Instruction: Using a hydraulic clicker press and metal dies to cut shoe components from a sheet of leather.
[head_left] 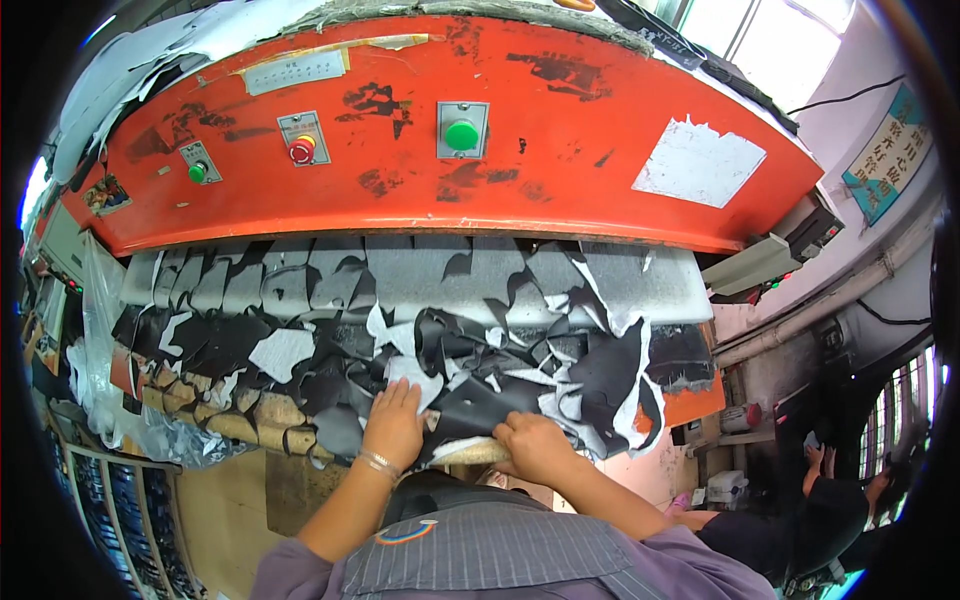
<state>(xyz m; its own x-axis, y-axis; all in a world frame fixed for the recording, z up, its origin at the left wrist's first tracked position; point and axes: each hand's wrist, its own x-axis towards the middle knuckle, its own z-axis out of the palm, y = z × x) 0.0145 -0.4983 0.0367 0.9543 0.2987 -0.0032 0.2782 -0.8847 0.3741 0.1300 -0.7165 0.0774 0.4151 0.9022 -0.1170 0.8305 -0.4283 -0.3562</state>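
A heap of black sheet scraps (470,405) with white undersides lies along the front of the machine, full of cut-out gaps. On it rests my left hand (394,418), fingers stretched out flat beside a pale scrap (414,380). My right hand (532,442) is closed with bent fingers on the near edge of the black sheet, next to a tan rounded edge (472,452). What lies under its fingertips is hidden. Behind the heap, more cut black strips lie on a whitish board (400,285).
The orange machine front (570,130) spans the far side, with a large green button (462,135), a red button (302,149) and a small green button (197,172). Clear plastic (190,445) hangs at left beside a rack (120,510). Another person (800,520) sits at right.
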